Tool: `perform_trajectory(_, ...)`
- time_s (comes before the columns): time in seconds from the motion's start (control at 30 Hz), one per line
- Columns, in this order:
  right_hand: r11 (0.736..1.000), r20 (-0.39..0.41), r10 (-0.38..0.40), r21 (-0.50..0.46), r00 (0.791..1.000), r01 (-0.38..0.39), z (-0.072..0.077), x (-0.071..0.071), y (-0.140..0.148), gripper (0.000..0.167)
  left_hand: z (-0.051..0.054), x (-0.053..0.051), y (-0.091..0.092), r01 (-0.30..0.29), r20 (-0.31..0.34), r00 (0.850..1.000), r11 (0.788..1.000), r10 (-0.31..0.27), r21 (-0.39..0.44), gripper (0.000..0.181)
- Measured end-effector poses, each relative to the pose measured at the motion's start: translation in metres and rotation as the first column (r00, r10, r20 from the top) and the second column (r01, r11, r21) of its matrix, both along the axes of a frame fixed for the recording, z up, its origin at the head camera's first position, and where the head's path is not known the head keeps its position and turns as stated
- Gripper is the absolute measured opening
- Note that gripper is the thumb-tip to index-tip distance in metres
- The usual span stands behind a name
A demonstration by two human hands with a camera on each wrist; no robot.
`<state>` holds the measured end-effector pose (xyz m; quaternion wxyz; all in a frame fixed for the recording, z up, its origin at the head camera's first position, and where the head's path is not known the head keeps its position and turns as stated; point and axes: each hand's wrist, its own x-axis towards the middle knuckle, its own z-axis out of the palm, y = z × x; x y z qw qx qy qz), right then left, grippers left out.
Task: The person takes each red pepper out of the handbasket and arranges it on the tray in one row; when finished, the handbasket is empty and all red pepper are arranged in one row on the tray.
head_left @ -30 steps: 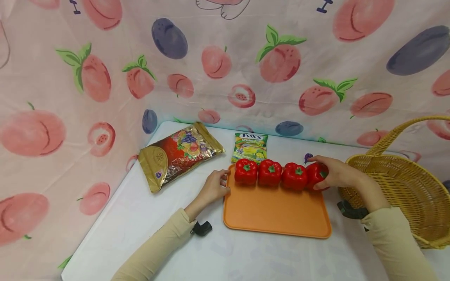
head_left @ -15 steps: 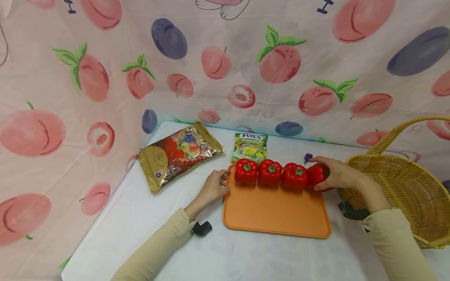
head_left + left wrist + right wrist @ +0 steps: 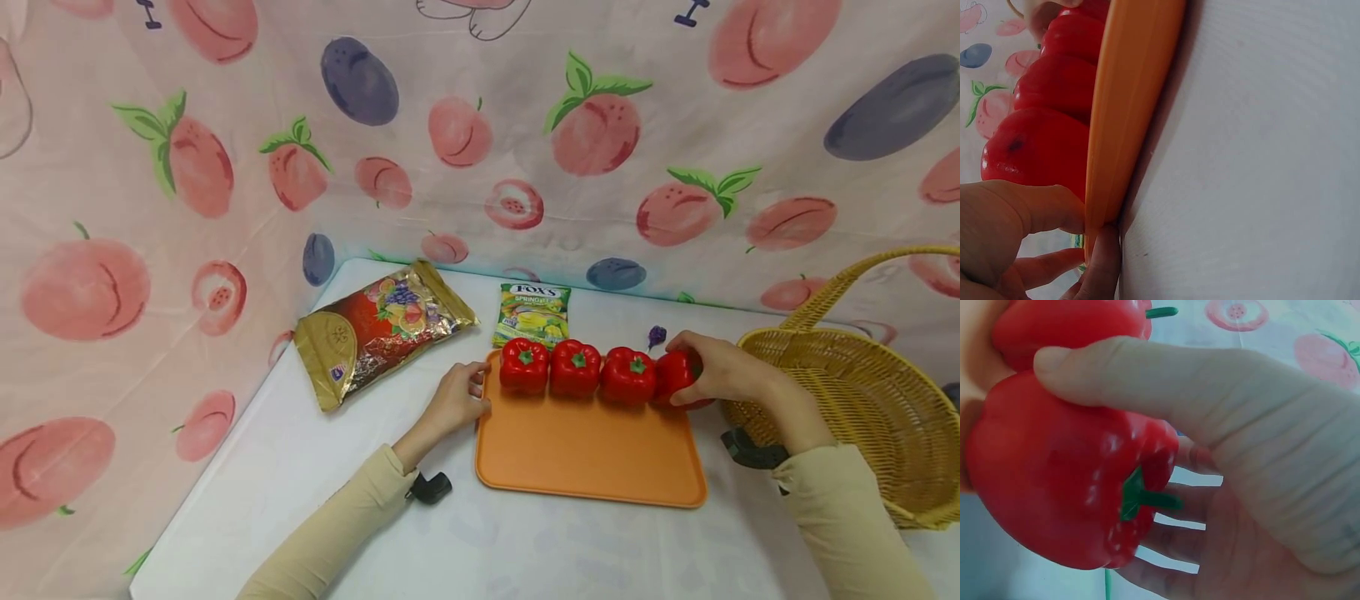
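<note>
My right hand (image 3: 716, 369) grips the rightmost red bell pepper (image 3: 673, 372) at the tray's back right corner. In the right wrist view the thumb lies across that pepper (image 3: 1066, 475) and the fingers reach round its far side, near the green stem. Three more bell peppers (image 3: 575, 369) stand in a row to its left along the back of the orange tray (image 3: 585, 454). At the tray's left edge, my left hand (image 3: 453, 400) pinches the rim. In the left wrist view the thumb and a finger (image 3: 1105, 265) are on either side of that rim.
A wicker basket (image 3: 885, 417) with a tall handle stands at the right, close to my right wrist. Behind the tray lie a green Fox's candy bag (image 3: 532, 312) and a small purple item (image 3: 657, 337). A gold and red package (image 3: 382, 333) lies at the left.
The rightmost bell pepper has shifted and turned slightly to the right in my right hand. My left hand, the tray and the other bell peppers have stayed put.
</note>
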<state>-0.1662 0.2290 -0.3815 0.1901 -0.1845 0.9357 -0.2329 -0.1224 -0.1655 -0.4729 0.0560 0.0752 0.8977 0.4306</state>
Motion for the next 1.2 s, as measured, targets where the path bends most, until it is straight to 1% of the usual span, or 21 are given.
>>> perform_trajectory(0.17,0.999,-0.032,0.005,0.038,0.999,-0.004,0.0036,0.0007,-0.0069,0.078,0.0004,-0.0008,-0.0002,0.002,-0.003,1.000,1.000,-0.002,-0.001,0.062)
perform_trajectory(0.3,0.997,-0.066,0.003,0.083,0.998,0.003,0.0014,0.0000,-0.0098,0.083,0.0003,-0.0008,-0.0001,0.005,-0.011,1.000,1.000,-0.005,0.003,0.062)
perform_trajectory(0.37,0.996,-0.069,0.003,0.090,0.998,0.003,0.0000,-0.0004,-0.0103,0.085,0.0002,-0.0009,0.0000,0.006,-0.014,1.000,1.000,-0.006,0.004,0.062)
perform_trajectory(0.63,0.998,-0.067,0.000,0.070,0.998,0.005,0.0004,0.0020,-0.0098,0.086,0.0026,-0.0003,0.0000,0.002,-0.013,1.000,1.000,-0.002,0.004,0.062)
perform_trajectory(0.87,0.999,-0.058,-0.008,0.034,0.998,0.010,0.0032,0.0050,-0.0060,0.088,0.0039,0.0008,0.0000,0.006,-0.057,0.998,1.000,-0.005,0.017,0.059)
perform_trajectory(1.07,0.999,-0.066,-0.018,0.033,0.998,0.020,0.0047,0.0065,-0.0053,0.087,0.0007,-0.0005,-0.0003,0.006,-0.046,0.999,1.000,-0.006,0.007,0.060)
perform_trajectory(1.2,0.998,-0.063,-0.045,0.030,0.997,0.047,0.0027,0.0086,-0.0072,0.090,-0.0005,0.0014,-0.0012,0.012,-0.046,0.999,1.000,-0.011,0.022,0.059)
